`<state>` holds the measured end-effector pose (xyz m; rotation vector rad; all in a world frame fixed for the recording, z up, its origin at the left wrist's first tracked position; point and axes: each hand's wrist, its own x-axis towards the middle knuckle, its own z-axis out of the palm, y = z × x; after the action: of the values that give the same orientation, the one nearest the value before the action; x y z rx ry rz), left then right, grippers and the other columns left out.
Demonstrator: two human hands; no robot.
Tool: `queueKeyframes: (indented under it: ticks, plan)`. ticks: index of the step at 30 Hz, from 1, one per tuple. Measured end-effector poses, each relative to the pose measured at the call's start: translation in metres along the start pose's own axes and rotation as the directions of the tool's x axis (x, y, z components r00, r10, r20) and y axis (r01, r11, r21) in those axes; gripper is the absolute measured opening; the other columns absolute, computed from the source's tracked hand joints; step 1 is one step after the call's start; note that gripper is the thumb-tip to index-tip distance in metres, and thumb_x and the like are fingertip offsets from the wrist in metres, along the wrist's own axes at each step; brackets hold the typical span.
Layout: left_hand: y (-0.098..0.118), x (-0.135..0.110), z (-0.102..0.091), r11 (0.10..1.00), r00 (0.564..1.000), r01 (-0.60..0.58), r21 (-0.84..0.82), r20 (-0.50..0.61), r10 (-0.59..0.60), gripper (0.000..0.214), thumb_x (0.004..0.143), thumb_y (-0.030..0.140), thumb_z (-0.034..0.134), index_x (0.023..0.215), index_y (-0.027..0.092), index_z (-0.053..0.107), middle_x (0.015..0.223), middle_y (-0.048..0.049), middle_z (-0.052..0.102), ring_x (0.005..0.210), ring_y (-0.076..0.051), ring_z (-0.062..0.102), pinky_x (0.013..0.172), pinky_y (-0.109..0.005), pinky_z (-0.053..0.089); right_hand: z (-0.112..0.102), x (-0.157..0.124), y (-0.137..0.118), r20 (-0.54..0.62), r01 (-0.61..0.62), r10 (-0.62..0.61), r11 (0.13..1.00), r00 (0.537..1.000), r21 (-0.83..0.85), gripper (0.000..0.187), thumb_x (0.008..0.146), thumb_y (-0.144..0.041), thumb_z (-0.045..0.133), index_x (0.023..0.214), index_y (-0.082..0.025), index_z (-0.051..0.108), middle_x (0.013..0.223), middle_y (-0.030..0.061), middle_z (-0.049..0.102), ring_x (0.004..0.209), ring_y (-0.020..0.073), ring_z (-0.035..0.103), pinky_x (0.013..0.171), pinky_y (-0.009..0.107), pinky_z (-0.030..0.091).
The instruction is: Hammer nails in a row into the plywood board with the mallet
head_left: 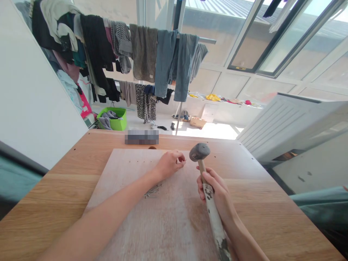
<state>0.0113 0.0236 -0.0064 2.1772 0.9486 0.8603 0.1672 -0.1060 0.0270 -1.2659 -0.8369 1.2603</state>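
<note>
My right hand [214, 185] is wrapped around the upper handle of a hammer [210, 203]. Its thick dark grey head points up and away from me, above the far right part of a pale wooden board [152, 232]. The worn handle has peeling white paint. Over the board's far edge, my left hand [171, 165] pinches thumb and fingertips together; whatever sits between them is too small to make out. Partly behind my left forearm lies a small pile of nails [152, 190]. A row of small dark dots [140, 161] runs along the board's far side.
The board lies on a wood-grain table [250, 195]. A blurred grey box [141, 137] stands at the table's far edge. Beyond hang clothes [144, 52] on a rack, with a green basket [118, 119] below. A white ribbed panel [272, 127] stands at the right.
</note>
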Motion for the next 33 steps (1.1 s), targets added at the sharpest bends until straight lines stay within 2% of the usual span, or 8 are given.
queueKeyframes:
  ticks: [19,24,29,33]
  plan:
    - [-0.0021,0.0002,0.0022,1.000,1.000,-0.017,-0.006,-0.004,0.017,0.008,0.083,0.013,0.065,0.081,0.018,0.072,0.076,0.0000,0.066,0.067,-0.012,0.058,0.067,-0.024,0.046,0.0041,-0.0052,-0.0022,0.023,-0.035,0.037,0.997,0.999,-0.073,0.045,0.082,-0.055,0.068,0.109,-0.021,0.057,0.062,-0.0073,0.055,0.038,0.0081,0.045,0.033,0.019,0.033]
    - [-0.0001,0.0004,0.0010,1.000,1.000,0.003,-0.005,-0.003,-0.003,0.008,0.081,0.012,0.066,0.081,0.018,0.072,0.076,-0.0002,0.067,0.066,-0.012,0.058,0.066,-0.024,0.045,0.0042,-0.0066,-0.0042,0.029,0.013,-0.011,0.998,1.000,-0.059,0.041,0.084,-0.053,0.067,0.107,-0.021,0.057,0.063,-0.0068,0.056,0.039,0.0074,0.045,0.034,0.017,0.034]
    - [0.0012,0.0004,-0.0001,1.000,1.000,-0.014,-0.002,0.005,0.014,0.010,0.083,0.012,0.064,0.079,0.018,0.071,0.075,0.0001,0.067,0.066,-0.012,0.058,0.066,-0.023,0.045,0.0032,-0.0058,-0.0041,0.020,-0.051,0.053,0.993,0.998,-0.108,0.044,0.082,-0.055,0.068,0.106,-0.020,0.056,0.063,-0.0069,0.055,0.038,0.0069,0.044,0.033,0.017,0.033]
    - [0.0018,0.0000,0.0000,1.000,1.000,-0.007,-0.005,-0.005,0.007,0.009,0.082,0.012,0.065,0.080,0.018,0.072,0.075,0.0000,0.067,0.067,-0.013,0.059,0.066,-0.024,0.045,0.0036,-0.0074,-0.0037,0.020,-0.009,0.011,0.998,1.000,-0.062,0.044,0.084,-0.054,0.068,0.110,-0.020,0.056,0.063,-0.0065,0.055,0.039,0.0066,0.044,0.034,0.016,0.033]
